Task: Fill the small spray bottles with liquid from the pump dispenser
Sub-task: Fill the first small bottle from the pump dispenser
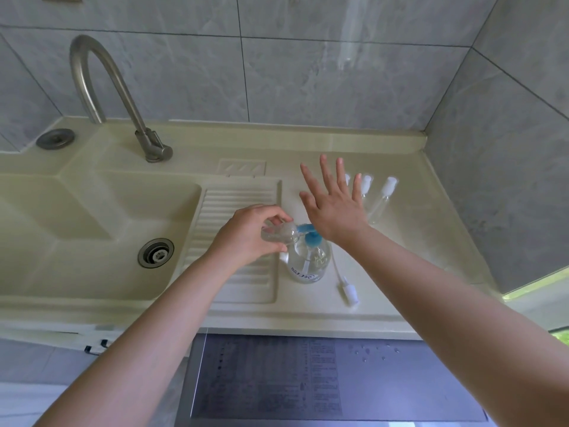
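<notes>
Mid-fill: at frame centre the pump dispenser (308, 257) takes the heel of the right hand (334, 208), fingers spread. Left hand (252, 234) grips a small bottle (278, 233) at the spout. Capped bottles (381, 198) wait upper right; a loose sprayer cap (349, 292) lies lower right.

A home laundry or wash corner: left of the fingers (323, 171) a cream moulded sink (92, 217) with a ribbed washboard (237, 198), drain (155, 253) and curved steel tap (101, 87), grey marbled wall tiles (308, 72) beyond them, a grey appliance lid (338, 374) below the surface (415, 241)
</notes>
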Tool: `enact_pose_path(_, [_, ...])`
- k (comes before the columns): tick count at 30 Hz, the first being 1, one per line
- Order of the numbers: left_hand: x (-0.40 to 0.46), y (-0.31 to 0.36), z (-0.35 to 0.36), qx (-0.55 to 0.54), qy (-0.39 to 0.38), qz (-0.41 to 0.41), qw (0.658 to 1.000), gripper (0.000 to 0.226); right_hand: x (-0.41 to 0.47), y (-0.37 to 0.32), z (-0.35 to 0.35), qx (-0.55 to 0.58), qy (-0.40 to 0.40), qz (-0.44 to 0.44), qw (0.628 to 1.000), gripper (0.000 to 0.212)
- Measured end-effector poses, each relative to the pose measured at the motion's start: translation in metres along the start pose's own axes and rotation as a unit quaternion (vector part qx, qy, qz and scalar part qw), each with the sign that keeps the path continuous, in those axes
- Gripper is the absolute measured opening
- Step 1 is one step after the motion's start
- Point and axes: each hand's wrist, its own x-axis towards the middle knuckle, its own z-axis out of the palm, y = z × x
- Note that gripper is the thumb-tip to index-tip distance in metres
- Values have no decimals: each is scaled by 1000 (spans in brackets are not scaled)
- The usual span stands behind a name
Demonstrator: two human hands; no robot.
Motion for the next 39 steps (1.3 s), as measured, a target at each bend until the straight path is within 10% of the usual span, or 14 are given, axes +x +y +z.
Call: enact_pose_path(39, [3,-2,2,-1,4,6,1000,49,-2,-5,14,10,34,56,998,55])
